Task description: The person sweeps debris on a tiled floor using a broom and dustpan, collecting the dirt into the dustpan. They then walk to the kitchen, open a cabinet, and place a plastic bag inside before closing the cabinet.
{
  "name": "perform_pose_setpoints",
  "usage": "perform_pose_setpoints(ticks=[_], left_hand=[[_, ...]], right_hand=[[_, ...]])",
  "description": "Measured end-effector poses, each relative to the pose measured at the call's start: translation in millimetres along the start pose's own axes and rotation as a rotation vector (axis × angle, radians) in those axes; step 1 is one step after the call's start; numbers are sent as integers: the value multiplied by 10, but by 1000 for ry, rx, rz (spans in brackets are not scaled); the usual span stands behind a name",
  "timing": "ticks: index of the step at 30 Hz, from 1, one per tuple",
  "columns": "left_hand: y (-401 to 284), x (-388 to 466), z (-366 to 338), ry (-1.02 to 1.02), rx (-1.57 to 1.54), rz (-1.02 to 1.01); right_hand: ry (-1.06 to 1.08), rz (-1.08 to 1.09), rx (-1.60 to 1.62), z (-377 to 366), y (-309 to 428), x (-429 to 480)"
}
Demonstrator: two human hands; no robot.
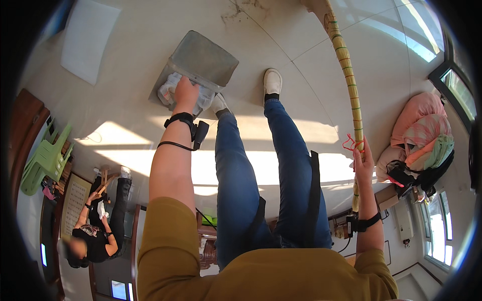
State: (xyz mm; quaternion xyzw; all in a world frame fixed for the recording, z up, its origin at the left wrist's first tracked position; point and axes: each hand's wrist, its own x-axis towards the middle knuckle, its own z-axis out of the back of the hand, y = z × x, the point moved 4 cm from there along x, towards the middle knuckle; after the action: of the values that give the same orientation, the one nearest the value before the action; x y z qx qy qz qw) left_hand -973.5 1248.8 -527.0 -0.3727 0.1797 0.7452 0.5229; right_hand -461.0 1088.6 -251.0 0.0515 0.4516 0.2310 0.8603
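A long broom (pixel 348 71) with a bound straw handle rises along the right side, its head partly cut off at the top edge. My right hand (pixel 363 161) grips the handle beside a red string tie (pixel 351 143). At the upper left, a grey box-shaped dustpan (pixel 205 58) rests on or just above the floor; I cannot tell which. White plastic bags (pixel 167 88) fill its opening. My left hand (pixel 186 93) is closed at the edge of that opening, and the exact part in its grip is hidden by the fingers.
Tiled floor (pixel 248 128) with sunlit patches surrounds my feet. A pile of cloths and bedding (pixel 421 128) is at the right. Green plastic chairs (pixel 47 161) stand at the far left, near a seated person (pixel 92 233) holding something white. A white sheet (pixel 90 37) lies upper left.
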Motion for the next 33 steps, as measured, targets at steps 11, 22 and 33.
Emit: perform_pose_setpoints(ticks=[11,22,33], left_hand=[[-361,747,-289,108,203,59],[-684,1059,-276,127,200,82],[-883,1116,-340,117,134,72]], right_hand=[[53,-133,-16,-284,101,355],[284,-176,-340,-390,259,-1],[547,-248,-312,136,848,-486]])
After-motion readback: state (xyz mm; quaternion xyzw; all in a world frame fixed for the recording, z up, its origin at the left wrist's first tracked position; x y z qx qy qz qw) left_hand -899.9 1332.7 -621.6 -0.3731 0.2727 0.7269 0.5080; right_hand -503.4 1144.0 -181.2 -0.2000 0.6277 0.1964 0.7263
